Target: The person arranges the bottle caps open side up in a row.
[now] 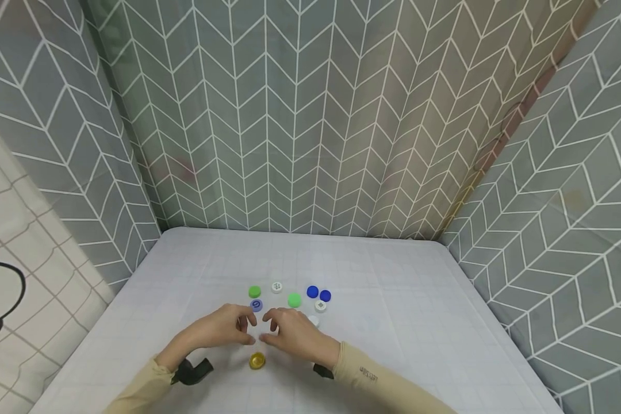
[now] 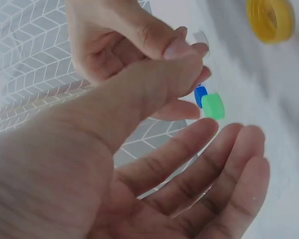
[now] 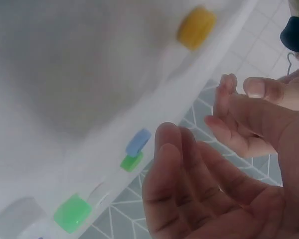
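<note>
Both hands hover over the table in the head view, facing each other with fingertips a small gap apart. My left hand (image 1: 219, 329) has loosely bent fingers and holds nothing. Opposite it, my right hand (image 1: 299, 333) is also bare, its thumb and fingers spread apart in a loose curve. A yellow bottle cap (image 1: 257, 360) lies hollow side up on the near side, just below the gap between the hands. Beyond the left fingertips sits a light blue cap (image 1: 256, 305) with a dark mark. One white cap (image 1: 313, 320) is partly hidden behind the right hand.
Further back lie a darker green cap (image 1: 255, 291), a bright green cap (image 1: 294, 300), two blue caps (image 1: 313, 292), and white caps with printed marks (image 1: 276, 287). A white cloth covers the table (image 1: 393, 299). Grey patterned curtains (image 1: 300, 115) stand behind and at the sides.
</note>
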Demonstrator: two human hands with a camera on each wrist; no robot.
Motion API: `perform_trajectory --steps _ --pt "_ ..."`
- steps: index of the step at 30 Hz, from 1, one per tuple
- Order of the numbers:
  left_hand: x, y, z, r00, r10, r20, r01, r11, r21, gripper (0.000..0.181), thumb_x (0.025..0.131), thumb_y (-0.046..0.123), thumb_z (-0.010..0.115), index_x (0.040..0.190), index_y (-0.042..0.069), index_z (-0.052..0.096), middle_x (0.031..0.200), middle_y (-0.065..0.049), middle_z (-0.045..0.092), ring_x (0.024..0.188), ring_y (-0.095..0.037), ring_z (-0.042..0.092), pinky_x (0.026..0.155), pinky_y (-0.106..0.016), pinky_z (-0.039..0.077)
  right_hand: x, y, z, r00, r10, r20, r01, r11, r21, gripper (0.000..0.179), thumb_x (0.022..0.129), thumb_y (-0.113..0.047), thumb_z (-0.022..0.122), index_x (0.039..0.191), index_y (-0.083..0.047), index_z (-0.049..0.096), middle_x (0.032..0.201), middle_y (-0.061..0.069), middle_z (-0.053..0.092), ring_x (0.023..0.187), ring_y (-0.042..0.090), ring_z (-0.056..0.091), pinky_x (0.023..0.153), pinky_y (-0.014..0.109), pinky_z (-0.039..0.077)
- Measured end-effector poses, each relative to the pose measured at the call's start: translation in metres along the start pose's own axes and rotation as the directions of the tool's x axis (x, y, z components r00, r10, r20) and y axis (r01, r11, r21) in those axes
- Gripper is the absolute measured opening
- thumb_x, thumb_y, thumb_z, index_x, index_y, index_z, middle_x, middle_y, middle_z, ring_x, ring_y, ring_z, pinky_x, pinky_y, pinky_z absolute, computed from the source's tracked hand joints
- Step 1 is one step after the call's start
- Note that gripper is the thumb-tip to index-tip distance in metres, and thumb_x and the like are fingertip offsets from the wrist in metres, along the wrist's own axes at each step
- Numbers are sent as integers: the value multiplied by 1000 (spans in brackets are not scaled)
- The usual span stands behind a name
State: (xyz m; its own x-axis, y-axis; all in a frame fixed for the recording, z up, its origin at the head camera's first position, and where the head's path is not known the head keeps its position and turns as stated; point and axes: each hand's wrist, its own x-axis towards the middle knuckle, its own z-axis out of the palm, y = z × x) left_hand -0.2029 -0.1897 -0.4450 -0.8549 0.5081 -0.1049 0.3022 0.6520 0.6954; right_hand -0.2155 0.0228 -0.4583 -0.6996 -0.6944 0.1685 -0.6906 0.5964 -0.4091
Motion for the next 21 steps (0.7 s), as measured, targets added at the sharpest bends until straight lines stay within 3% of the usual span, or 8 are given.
perform_trajectory --steps 6,13,16,21 --pt "6 -5 -4 991 -65 -114 68 997 21 29 76 16 79 96 1 66 70 0 58 63 -13 53 54 -24 44 14 4 0 997 70 -21 -69 997 19 35 87 -28 72 113 -6 66 90 4 71 73 4 62 60 13 46" --pt "17 -12 -5 955 -176 -238 187 982 24 23 75 12 80 91 3 65 70 -3 57 63 -14 51 55 -27 42 25 7 5 984 178 7 -178 982 65 38 85 -26 74 115 -5 64 92 7 71 73 5 62 59 16 47" --pt "22 -15 -6 943 -205 -264 218 976 18 24 75 10 80 92 3 65 72 -4 58 63 -15 52 56 -28 43 31 8 6 981 191 25 -193 977 86 40 86 -26 73 117 -4 63 93 8 71 72 5 61 58 16 47" --pt "29 -18 -7 934 -227 -275 236 972 -2 26 74 10 80 94 2 65 74 -5 58 64 -15 52 57 -28 43 40 11 8 975 218 46 -222 968 112 41 85 -27 74 116 -3 62 91 8 70 67 6 60 56 17 47"
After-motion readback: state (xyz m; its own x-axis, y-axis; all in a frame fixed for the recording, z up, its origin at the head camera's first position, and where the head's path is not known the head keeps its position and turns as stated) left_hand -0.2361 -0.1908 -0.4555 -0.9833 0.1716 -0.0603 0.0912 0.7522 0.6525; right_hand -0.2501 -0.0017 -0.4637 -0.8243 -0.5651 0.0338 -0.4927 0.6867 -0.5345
